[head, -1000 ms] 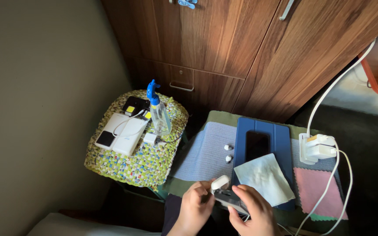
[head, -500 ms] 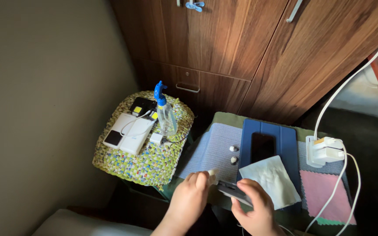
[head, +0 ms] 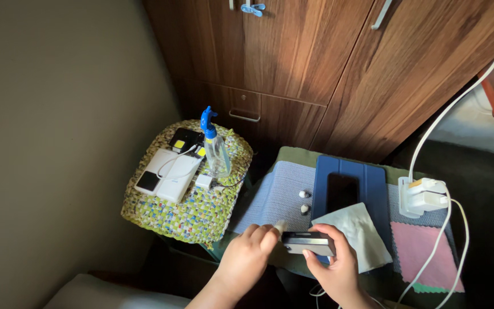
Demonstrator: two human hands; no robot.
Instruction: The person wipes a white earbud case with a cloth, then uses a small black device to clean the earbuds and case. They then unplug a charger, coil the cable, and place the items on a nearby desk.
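My right hand (head: 333, 266) grips a dark phone (head: 307, 242), held edge-on above the near side of the low table. My left hand (head: 250, 254) pinches a small white piece (head: 280, 226) against the phone's left end. Just beyond lie two white earbuds (head: 303, 201) on a grey mat (head: 275, 197). A white cloth (head: 353, 234) lies beside my right hand, overlapping a blue tablet case (head: 367, 183) that carries a second dark phone (head: 341, 193).
A woven green stool (head: 192, 209) at left holds a spray bottle (head: 215, 150), a white power bank (head: 164, 174) and small chargers. A white plug adapter (head: 421, 195) with white cables and a pink cloth (head: 421, 249) lie at right. Brown wooden cupboards (head: 315, 63) stand behind.
My right hand has turned the phone from a tilted pose to edge-on and level. My left hand moved up to its left end with the white piece.
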